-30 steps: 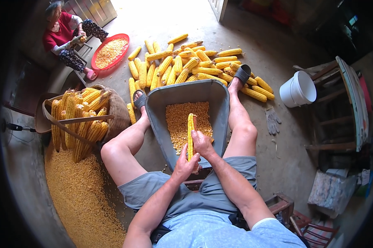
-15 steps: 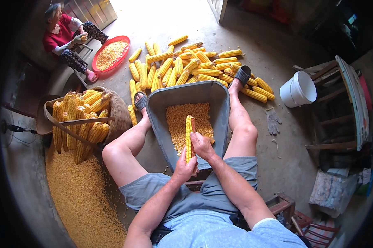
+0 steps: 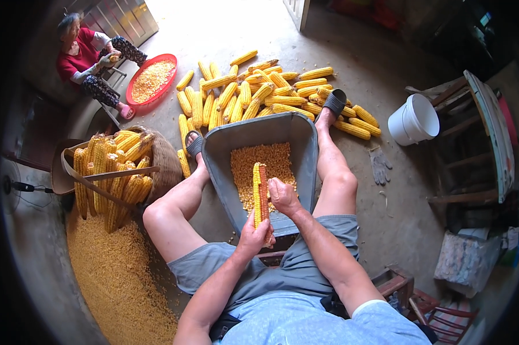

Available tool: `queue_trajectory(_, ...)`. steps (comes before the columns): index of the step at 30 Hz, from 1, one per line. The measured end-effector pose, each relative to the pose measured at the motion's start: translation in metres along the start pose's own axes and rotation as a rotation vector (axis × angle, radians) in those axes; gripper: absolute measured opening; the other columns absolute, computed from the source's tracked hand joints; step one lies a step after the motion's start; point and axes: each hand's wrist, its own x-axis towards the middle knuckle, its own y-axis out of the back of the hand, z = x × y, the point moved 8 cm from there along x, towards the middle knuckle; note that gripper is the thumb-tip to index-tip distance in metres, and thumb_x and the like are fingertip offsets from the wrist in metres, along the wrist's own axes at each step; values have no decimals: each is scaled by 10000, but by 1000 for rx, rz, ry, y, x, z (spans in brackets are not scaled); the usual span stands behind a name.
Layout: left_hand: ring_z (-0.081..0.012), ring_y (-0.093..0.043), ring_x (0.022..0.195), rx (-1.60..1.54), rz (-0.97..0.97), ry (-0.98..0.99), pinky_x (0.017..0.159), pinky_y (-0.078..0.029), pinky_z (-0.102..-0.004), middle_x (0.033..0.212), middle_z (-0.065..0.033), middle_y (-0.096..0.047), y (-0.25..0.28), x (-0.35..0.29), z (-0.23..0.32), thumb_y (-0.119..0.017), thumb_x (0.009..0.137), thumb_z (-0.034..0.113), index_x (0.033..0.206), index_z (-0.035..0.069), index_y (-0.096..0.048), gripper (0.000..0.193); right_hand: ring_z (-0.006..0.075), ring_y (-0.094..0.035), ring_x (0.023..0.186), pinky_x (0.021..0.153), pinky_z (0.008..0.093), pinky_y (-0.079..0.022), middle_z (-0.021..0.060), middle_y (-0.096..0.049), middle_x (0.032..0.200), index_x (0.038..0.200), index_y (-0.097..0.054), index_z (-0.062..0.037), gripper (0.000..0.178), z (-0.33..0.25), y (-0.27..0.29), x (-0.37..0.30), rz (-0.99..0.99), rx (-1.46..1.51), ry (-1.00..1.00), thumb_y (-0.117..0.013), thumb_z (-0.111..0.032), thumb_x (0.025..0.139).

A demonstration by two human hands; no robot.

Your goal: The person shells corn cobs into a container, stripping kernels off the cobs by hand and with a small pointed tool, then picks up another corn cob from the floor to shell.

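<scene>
My left hand [image 3: 256,234] is wrapped round the lower end of a corn cob [image 3: 260,192], held upright over the grey tub between my legs. Yellow kernels still cover the cob's left side; its right side shows a bare reddish strip. Just right of the cob is my right hand [image 3: 283,196], its fingers curled closed and a little apart from the cob. Whether anything is inside that fist is hidden. Loose kernels [image 3: 262,154] lie in the grey tub [image 3: 220,150], beneath both hands.
Many whole corn cobs [image 3: 228,95] lie beyond the tub. On the left stand a basket of cobs [image 3: 166,158] and a kernel heap [image 3: 116,270]. A seated person [image 3: 82,54] handles corn by a red basin [image 3: 172,86]. A white bucket [image 3: 408,123] and grey glove [image 3: 379,165] are right.
My right hand has come off the cob and shifted slightly right, fingers curled. The cob has turned, so more of its bare reddish side shows.
</scene>
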Motion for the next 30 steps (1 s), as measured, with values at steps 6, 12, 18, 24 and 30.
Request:
queue_trajectory(6,-131,-568,546,306,105,-97,501,-492,-275,809,-67,-570,7,-6,-4,-513,935,127,1420,31,-295,540,388,-642,809,704,439,-481,251,-625,801,900,-595,4,562,24,-5,-10,-52,389,-547,-421,-525,974)
queue_trajectory(12,-129,-577,599,419,46,-159,574,-499,-294,834,-62,-601,8,0,-20,-552,905,125,1438,-1,-268,617,460,-610,770,652,519,-479,282,-610,762,866,-590,-9,453,27,-2,-9,-11,112,-461,-435,-418,983)
queue_trajectory(18,-108,-585,632,285,25,-38,593,-507,-289,823,-68,-599,4,-5,-11,-568,906,135,1430,1,-279,613,451,-601,747,623,480,-462,248,-600,742,875,-582,-14,419,28,11,-4,142,253,-423,-442,-391,992)
queue_trajectory(24,-325,-673,776,786,150,-235,689,-527,-386,883,-232,-629,4,-12,-1,-578,891,151,1445,1,-246,663,424,-588,676,625,457,-454,241,-577,686,829,-561,4,580,30,11,-5,47,213,-591,-448,-551,956)
queue_trajectory(30,-360,-665,840,711,109,-135,738,-515,-407,917,-261,-625,-1,-11,-6,-578,887,160,1443,6,-259,659,443,-609,724,609,490,-462,236,-604,724,800,-559,-14,428,38,23,-4,228,76,-441,-447,-382,987)
